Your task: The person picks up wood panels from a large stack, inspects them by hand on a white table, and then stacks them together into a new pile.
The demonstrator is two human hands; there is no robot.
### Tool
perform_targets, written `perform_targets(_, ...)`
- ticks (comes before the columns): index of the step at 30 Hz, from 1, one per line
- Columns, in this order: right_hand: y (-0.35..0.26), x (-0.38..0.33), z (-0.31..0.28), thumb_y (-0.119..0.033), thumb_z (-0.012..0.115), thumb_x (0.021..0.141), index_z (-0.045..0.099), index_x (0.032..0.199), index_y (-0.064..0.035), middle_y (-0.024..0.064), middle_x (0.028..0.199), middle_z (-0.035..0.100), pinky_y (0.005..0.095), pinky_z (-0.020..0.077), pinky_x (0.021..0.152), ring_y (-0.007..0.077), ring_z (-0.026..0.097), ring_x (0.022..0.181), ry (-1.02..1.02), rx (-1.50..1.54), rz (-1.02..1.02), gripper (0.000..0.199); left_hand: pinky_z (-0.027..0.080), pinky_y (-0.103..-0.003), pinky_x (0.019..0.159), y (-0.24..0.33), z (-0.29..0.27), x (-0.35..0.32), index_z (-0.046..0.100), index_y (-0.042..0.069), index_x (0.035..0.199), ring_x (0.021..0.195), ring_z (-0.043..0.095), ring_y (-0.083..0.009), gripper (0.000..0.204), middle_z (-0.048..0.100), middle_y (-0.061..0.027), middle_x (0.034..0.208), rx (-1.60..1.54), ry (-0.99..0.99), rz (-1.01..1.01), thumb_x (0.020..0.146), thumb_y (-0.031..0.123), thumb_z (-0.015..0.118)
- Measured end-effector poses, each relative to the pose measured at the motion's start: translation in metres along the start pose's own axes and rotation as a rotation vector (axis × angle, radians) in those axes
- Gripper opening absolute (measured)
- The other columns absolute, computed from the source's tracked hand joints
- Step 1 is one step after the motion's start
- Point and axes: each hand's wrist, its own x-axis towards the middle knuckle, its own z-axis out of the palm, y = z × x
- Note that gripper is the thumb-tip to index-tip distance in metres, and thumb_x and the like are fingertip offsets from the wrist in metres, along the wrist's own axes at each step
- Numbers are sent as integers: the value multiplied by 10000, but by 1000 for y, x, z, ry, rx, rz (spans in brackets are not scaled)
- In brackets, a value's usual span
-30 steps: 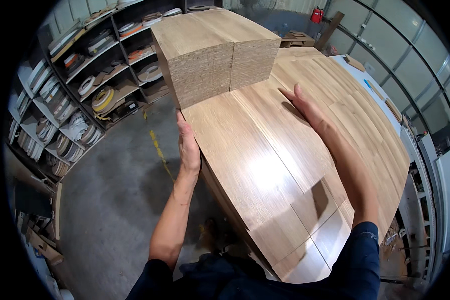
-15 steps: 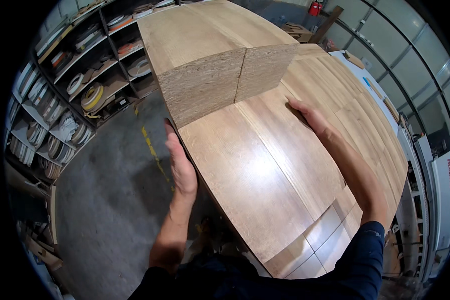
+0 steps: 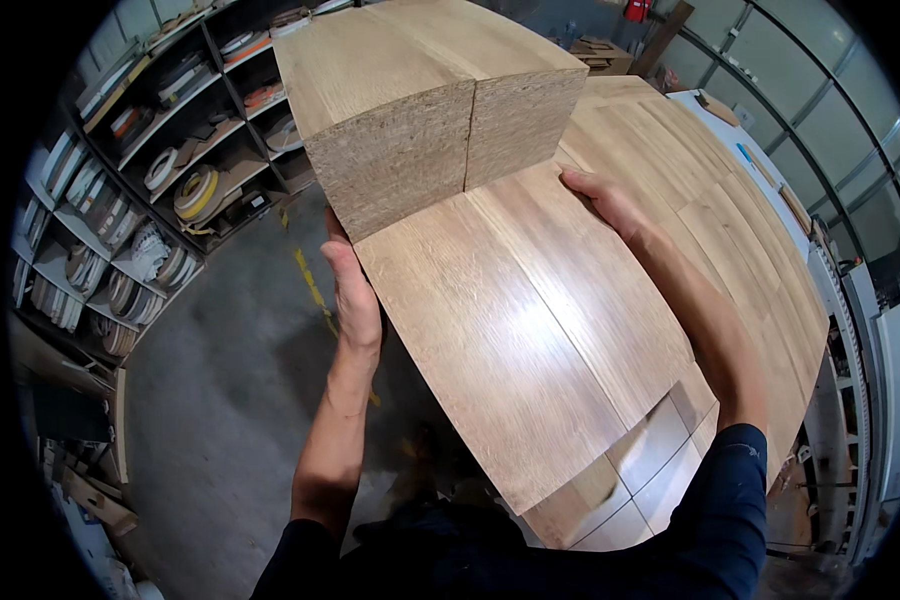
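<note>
Two wood-grain panels (image 3: 470, 330) lie side by side with a narrow seam between them, on top of other boards. My left hand (image 3: 355, 300) is at their left edge by the far corner, thumb up, its fingers partly hidden behind the edge. Against the right edge, near the far end, rests my right hand (image 3: 608, 203); its thumb side shows and the other fingers are mostly hidden. The panels are held between both hands. Touching or nearly touching their far end is a taller pair of stacks (image 3: 400, 155) with rough raw chipboard edges.
Smaller boards (image 3: 660, 455) lie lower, at the near right. More wood-grain boards (image 3: 730, 240) spread to the right. Shelves (image 3: 185, 130) of coiled edging strips stand at far left, beyond a grey floor (image 3: 220, 400). A white machine (image 3: 895, 400) stands at far right.
Both hands have moved slightly away from me along the panel edges. The left fingers now reach further behind the edge by the far corner. The view has shifted a little.
</note>
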Motion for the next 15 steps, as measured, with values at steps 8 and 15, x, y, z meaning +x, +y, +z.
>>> perform_targets(8,-13,36,-8,-460,388,991,397,1387,5,114,1409,456,352,275,1114,217,417,1281,-281,57,-258,611,198,-330,1125,10,-6,50,268,15,1470,1361,298,-226,784,311,-87,1506,135,146,24,978,616,166)
perform_targets(15,-2,52,-25,-547,352,976,406,1365,32,166,1407,446,366,287,1109,246,420,1283,-260,173,-153,699,201,-328,1125,4,-1,53,282,5,1462,1356,308,-226,803,328,-100,1496,67,130,131,970,630,170)
